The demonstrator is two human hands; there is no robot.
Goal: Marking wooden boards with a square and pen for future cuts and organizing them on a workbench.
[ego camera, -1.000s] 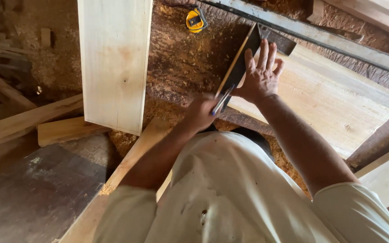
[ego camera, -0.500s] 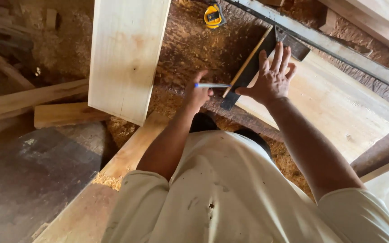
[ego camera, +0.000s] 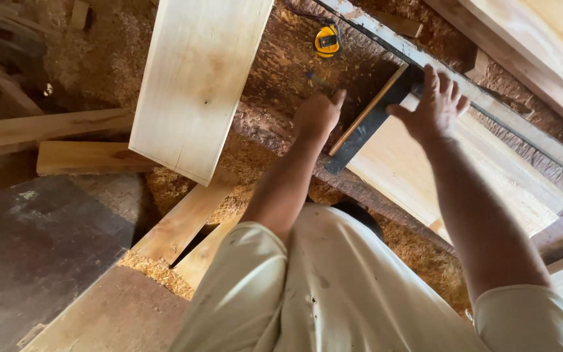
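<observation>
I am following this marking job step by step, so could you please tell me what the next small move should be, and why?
Probably lift the square clear of the board. The right hand grips its far end with fingers curled rather than pressing it flat, while the left hand hangs off the board over the sawdust-covered bench, towards the yellow tape measure. Whether a pen is in that hand cannot be told.

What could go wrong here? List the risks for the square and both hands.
1. The right hand grips only the far end of the square, whose near end overhangs the board; it could pivot or slip off.
2. The left hand hovers over the sawdust-covered bench near the tape measure; it might knock it.
3. Loose sawdust under the board could let it slide.
</observation>
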